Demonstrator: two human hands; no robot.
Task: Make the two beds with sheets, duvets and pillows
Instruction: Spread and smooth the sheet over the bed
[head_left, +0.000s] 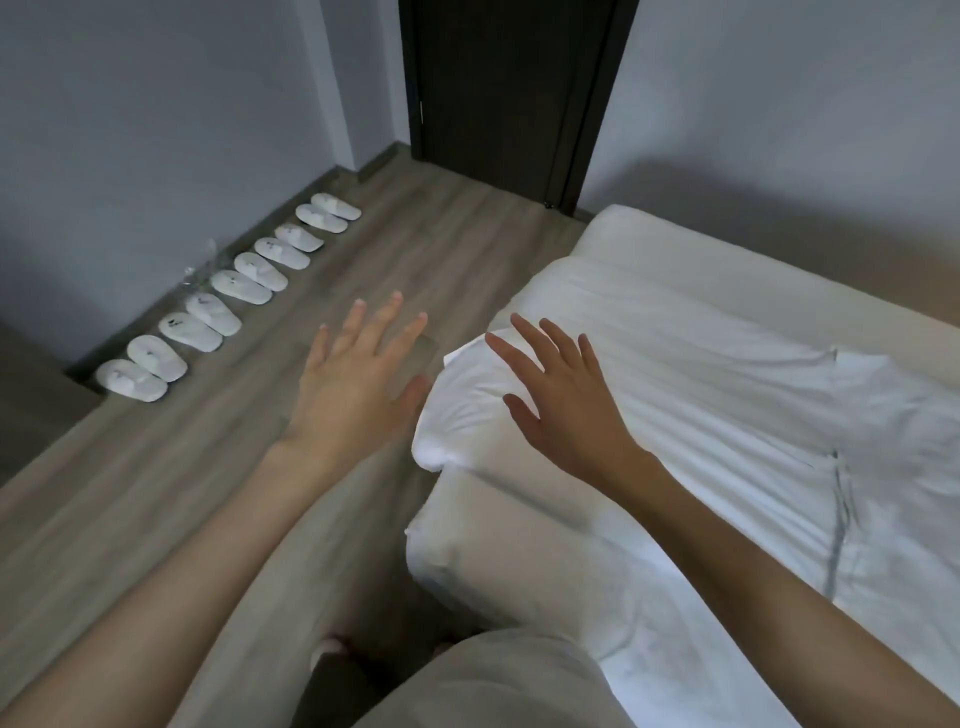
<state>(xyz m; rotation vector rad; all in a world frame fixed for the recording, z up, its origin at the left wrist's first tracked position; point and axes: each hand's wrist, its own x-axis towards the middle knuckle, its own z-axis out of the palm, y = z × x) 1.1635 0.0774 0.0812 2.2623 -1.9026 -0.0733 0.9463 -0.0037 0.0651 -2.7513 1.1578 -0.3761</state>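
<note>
Left hand (358, 374) spread over floor (156, 493); right hand (561, 405) spread above pillow (649, 374) edge.

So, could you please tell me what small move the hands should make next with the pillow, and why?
Probably bring both hands down on the pillow and slide it further onto the mattress. Both are open and hold nothing: the right hand is over the pillow's end, the left hand over the floor, and the pillow's corner seems to jut past the mattress edge.
</note>
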